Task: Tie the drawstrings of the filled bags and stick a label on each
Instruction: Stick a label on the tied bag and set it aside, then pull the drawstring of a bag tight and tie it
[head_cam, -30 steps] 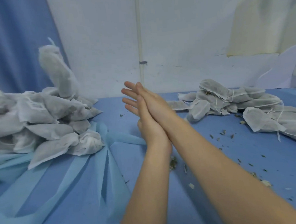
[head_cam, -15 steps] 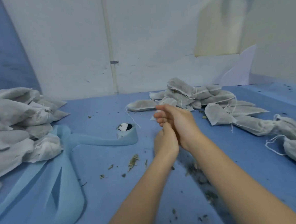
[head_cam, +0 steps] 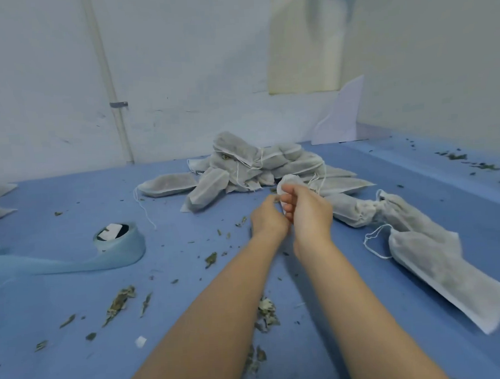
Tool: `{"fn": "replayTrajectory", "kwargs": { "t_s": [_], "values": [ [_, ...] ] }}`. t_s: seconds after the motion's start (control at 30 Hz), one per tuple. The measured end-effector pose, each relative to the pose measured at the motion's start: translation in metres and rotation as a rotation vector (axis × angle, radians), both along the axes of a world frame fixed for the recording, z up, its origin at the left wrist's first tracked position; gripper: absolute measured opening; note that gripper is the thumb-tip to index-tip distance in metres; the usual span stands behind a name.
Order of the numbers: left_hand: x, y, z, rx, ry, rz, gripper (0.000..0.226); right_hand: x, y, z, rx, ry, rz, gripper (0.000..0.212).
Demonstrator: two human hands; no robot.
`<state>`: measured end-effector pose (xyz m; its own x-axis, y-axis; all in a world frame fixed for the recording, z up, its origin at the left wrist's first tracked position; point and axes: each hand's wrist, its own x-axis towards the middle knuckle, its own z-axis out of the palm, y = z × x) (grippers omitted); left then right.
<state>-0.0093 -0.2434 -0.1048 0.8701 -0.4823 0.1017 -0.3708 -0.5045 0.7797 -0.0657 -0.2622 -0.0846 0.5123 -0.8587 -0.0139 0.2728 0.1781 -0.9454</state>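
Both hands meet just above the blue desk, side by side and touching at the knuckles. The right hand has its fingers curled around the gathered neck of a small white bag, whose top pokes out above the thumb. The left hand is curled too, its fingertips reaching in beside the right thumb; whether it pinches the bag or a string is hidden behind the right hand, so I cannot tell.

Just beyond the hands lies a heap of filled bags with loose white drawstrings trailing from them, one flat bag lying at its left edge. To the right of the right hand, two larger filled bags lie end to end, a drawstring loop trailing from the nearer one. To the left, well apart from the hands, sits a roll of pale blue tape with its strip unwound toward the left edge. Dried leaf bits are scattered across the desk around the forearms.
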Motion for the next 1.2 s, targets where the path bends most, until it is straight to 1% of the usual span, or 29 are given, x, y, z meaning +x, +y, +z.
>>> {"fn": "replayTrajectory", "kwargs": {
  "t_s": [0.07, 0.17, 0.23, 0.3, 0.37, 0.4, 0.47, 0.53, 0.6, 0.67, 0.77, 0.8, 0.87, 0.93, 1.0, 1.07, 1.13, 1.2],
  "values": [
    [0.002, -0.006, -0.001, 0.038, -0.074, -0.028, 0.014, 0.003, -0.005, -0.003, 0.01, 0.007, -0.022, 0.032],
    [0.003, -0.011, -0.004, 0.043, -0.147, -0.033, 0.027, 0.006, -0.008, -0.007, 0.011, 0.029, -0.043, 0.033],
    [0.005, -0.012, -0.004, 0.066, -0.164, -0.029, 0.023, 0.007, -0.008, -0.009, 0.014, 0.038, -0.037, 0.033],
    [0.008, -0.012, -0.002, 0.143, -0.226, -0.003, 0.022, 0.007, -0.009, -0.011, 0.01, 0.047, -0.024, 0.031],
    [0.011, -0.007, -0.002, 0.155, -0.275, 0.021, 0.02, 0.007, -0.008, -0.011, -0.017, 0.056, -0.015, 0.03],
    [0.012, -0.003, -0.003, 0.137, -0.296, 0.038, 0.014, 0.006, -0.008, -0.012, -0.064, 0.069, -0.022, 0.03],
    [0.012, 0.008, -0.006, 0.048, -0.294, 0.073, 0.007, 0.003, -0.008, -0.013, -0.253, 0.134, -0.055, 0.028],
    [0.013, 0.024, -0.006, -0.062, -0.213, 0.078, 0.007, 0.001, -0.005, -0.012, -0.468, 0.174, -0.073, 0.019],
    [0.013, 0.043, 0.001, -0.189, -0.068, 0.096, 0.009, 0.0, -0.001, -0.012, -0.592, 0.159, -0.056, 0.017],
    [0.01, 0.061, 0.009, -0.369, 0.142, 0.141, 0.016, 0.0, 0.004, -0.013, -0.618, 0.138, -0.015, 0.022],
    [0.0, 0.086, 0.021, -0.737, 0.511, 0.125, 0.025, 0.001, 0.008, -0.017, -0.676, 0.145, 0.071, 0.032],
    [-0.004, 0.094, 0.025, -0.832, 0.608, 0.11, 0.028, 0.001, 0.008, -0.018, -0.702, 0.163, 0.105, 0.033],
    [-0.01, 0.109, 0.028, -0.96, 0.746, 0.089, 0.028, 0.001, 0.011, -0.021, -0.74, 0.19, 0.165, 0.031],
    [-0.013, 0.124, 0.029, -1.035, 0.842, 0.076, 0.027, -0.001, 0.015, -0.023, -0.761, 0.227, 0.18, 0.03],
    [-0.015, 0.137, 0.029, -1.091, 0.9, 0.075, 0.033, -0.002, 0.016, -0.024, -0.753, 0.272, 0.167, 0.029],
    [-0.018, 0.149, 0.028, -1.11, 0.931, 0.066, 0.033, -0.003, 0.016, -0.025, -0.706, 0.334, 0.172, 0.037],
    [-0.02, 0.157, 0.027, -1.051, 0.903, 0.084, 0.028, -0.004, 0.016, -0.026, -0.695, 0.401, 0.211, 0.049],
    [-0.022, 0.161, 0.026, -0.909, 0.803, 0.146, 0.025, -0.003, 0.017, -0.026, -0.712, 0.436, 0.259, 0.055]
  ]
}}
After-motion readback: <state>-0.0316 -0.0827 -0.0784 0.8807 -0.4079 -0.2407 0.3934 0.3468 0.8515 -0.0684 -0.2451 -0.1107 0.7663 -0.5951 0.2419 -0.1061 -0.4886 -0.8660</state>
